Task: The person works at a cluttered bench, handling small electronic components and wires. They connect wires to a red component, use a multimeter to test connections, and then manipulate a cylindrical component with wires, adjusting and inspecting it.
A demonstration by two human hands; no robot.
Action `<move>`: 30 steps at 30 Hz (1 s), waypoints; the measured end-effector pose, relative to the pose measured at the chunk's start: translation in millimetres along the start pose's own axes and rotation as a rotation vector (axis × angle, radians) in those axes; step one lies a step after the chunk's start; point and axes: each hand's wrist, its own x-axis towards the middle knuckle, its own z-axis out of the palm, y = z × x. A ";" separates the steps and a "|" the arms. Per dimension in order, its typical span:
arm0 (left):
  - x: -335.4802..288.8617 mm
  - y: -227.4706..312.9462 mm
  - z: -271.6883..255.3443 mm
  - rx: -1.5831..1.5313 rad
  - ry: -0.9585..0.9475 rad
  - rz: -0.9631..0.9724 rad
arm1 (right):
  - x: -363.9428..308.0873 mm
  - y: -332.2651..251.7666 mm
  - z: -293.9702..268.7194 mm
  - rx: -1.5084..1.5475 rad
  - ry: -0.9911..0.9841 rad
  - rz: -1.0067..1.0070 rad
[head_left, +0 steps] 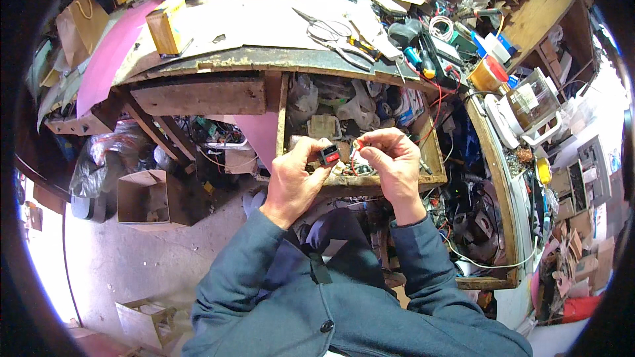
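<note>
Over an open wooden drawer (431, 177), my left hand (291, 178) grips a small black-and-red block (330, 154) between thumb and fingers. It resembles a rocker switch, but its exact kind is unclear. To its right, my right hand (397, 166) has thumb and forefinger pinched together. A tiny reddish bit shows at those fingertips, too small to name. The two hands are apart, with a narrow gap between them. Beneath them the drawer holds clear plastic bags (357, 109), a pale box-like piece (323, 127) and many small parts.
On the worktop lie scissors (329, 29), pliers (354, 57) and a yellow box (167, 26). Screwdrivers (427, 65) and tangled cables crowd the right corner, near a coffee-maker-like jug (532, 102). Below are an open carton (151, 199) and a wire-filled compartment (473, 218).
</note>
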 end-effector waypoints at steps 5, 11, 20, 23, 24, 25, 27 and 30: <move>-5.5 10.7 -4.8 0.050 0.000 -0.016 | -11.6 -15.7 8.9 -0.489 0.047 -0.290; -8.4 11.9 -4.1 0.083 -0.009 0.021 | -15.3 -30.6 18.9 -0.738 0.037 -0.463; -12.0 14.5 -3.3 0.085 -0.022 0.052 | -13.4 -41.9 24.3 -0.858 -0.101 -0.550; -13.2 18.9 -5.2 0.093 -0.040 0.067 | -13.4 -42.3 27.5 -0.858 -0.126 -0.557; -14.0 18.7 -5.0 0.092 -0.038 0.072 | -13.7 -42.0 27.5 -0.857 -0.134 -0.554; -14.6 18.3 -5.0 0.090 -0.037 0.078 | -13.7 -41.8 27.4 -0.856 -0.141 -0.551; -15.0 15.2 -4.6 0.107 -0.023 0.110 | -12.8 -41.8 26.1 -0.854 -0.160 -0.545; -16.0 14.6 -4.0 0.099 -0.016 0.087 | -12.9 -43.1 25.6 -0.831 -0.164 -0.494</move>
